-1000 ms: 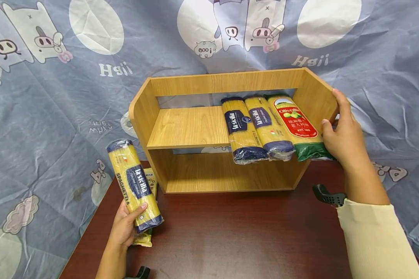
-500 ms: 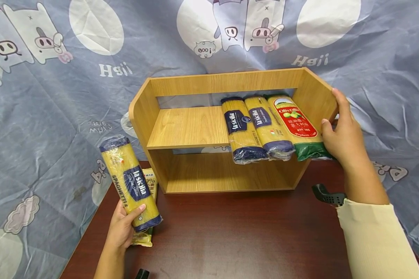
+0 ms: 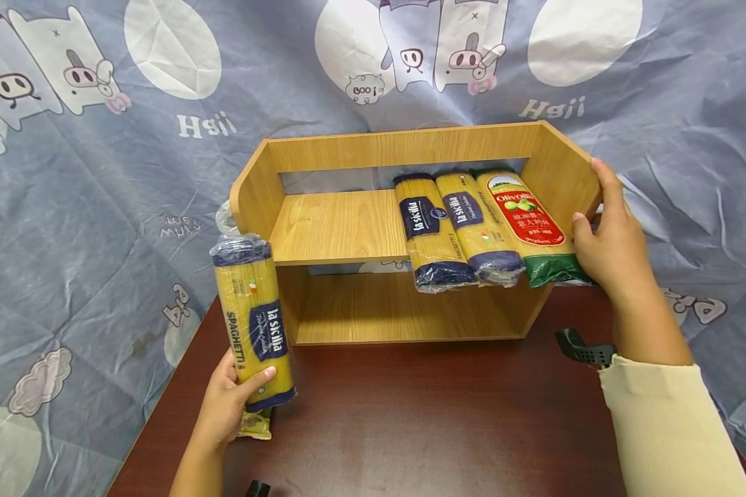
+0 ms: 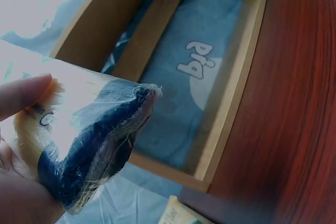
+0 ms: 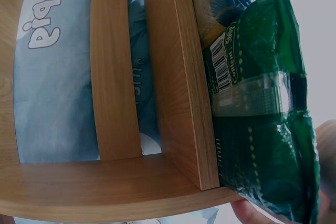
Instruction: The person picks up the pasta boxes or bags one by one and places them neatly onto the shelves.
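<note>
My left hand (image 3: 226,404) grips the lower end of a yellow and navy spaghetti pack (image 3: 255,324), raised in front of the shelf's left side panel. In the left wrist view the thumb lies across the pack's wrapper (image 4: 79,124). My right hand (image 3: 615,238) holds the front edge of the right side panel, its thumb next to a green and red Olivoilà spaghetti pack (image 3: 528,214). Two more navy-labelled spaghetti packs, a middle one (image 3: 472,217) and a left one (image 3: 432,228), lie beside it on the upper board, their ends overhanging the front.
The two-tier wooden shelf (image 3: 342,260) stands on a dark red table (image 3: 410,414). Another yellow pack (image 3: 256,422) lies on the table, mostly hidden behind my left hand and the raised pack. A patterned grey-blue cloth (image 3: 130,193) hangs behind.
My left hand first tilts the spaghetti pack slightly left, then swings it right and more upright, in front of the shelf's left panel. My right hand stays in place.
</note>
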Tool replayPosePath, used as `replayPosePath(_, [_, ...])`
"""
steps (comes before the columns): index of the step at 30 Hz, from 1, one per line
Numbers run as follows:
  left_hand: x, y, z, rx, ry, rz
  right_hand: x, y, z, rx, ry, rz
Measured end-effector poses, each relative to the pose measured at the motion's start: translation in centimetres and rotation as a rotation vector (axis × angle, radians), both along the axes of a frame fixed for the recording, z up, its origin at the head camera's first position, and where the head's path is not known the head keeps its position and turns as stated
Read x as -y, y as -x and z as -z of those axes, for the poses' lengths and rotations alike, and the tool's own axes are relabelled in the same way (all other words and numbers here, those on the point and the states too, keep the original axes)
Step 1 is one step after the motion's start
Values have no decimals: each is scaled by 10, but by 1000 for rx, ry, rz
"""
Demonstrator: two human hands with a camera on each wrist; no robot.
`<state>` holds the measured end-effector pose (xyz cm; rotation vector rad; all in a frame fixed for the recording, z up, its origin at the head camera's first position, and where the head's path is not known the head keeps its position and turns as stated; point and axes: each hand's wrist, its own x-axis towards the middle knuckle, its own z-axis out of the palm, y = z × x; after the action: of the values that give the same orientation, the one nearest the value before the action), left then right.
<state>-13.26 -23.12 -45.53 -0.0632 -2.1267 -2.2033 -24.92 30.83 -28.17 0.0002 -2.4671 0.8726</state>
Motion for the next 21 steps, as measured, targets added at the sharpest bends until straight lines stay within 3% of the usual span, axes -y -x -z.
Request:
replayPosePath(5, [-10, 2, -5, 8, 51, 30, -1, 1, 0, 1, 0, -4])
replayPosePath(21, [-30, 10, -13, 91, -11, 62, -1, -1, 0, -6, 2, -11])
